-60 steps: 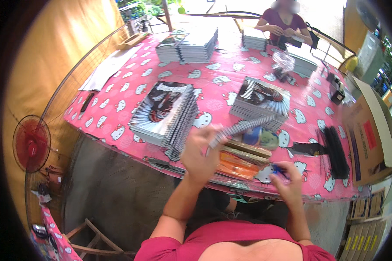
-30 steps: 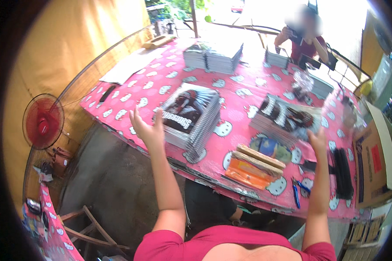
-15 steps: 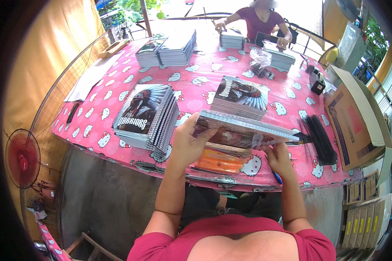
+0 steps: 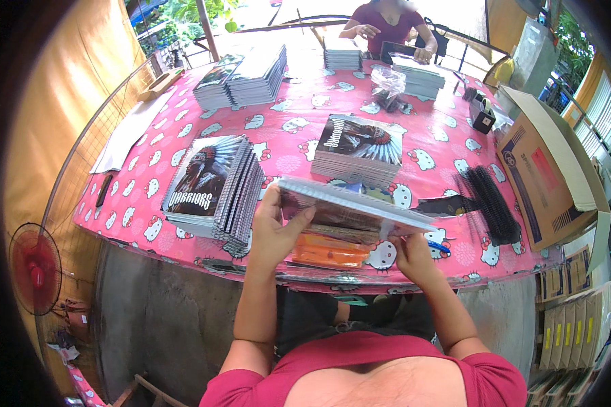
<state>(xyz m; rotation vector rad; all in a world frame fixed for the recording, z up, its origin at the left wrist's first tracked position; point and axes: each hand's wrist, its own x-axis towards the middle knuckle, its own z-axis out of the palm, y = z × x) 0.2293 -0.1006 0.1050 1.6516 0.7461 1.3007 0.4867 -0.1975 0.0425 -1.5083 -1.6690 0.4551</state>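
My left hand [image 4: 273,234] grips the left end of a notebook [image 4: 343,211], thumb across its dark printed cover. At the notebook's lower right corner, my right hand [image 4: 414,259] pinches the edge. The notebook is tilted over the table, its pale page edges along the top. Just below it lies an orange packet [image 4: 329,252], and a blue pen [image 4: 438,247] is beside my right hand. Left of my hands is a stack of spiral-bound notebooks [image 4: 209,178]. Beyond the held notebook stands another stack of matching notebooks [image 4: 360,144].
Black binding coils [image 4: 494,207] lie on the pink patterned tablecloth [image 4: 288,159], near an open cardboard box [image 4: 540,176]. More book stacks [image 4: 254,85] stand farther back. Across the table a co-worker [image 4: 390,30] handles stacks. A red fan [image 4: 35,268] is at the left.
The held notebook tips slightly, its right end lower, with my right hand lower too. The blue pen shows more. The co-worker's hand has lifted off a stack. The whole view has shifted slightly.
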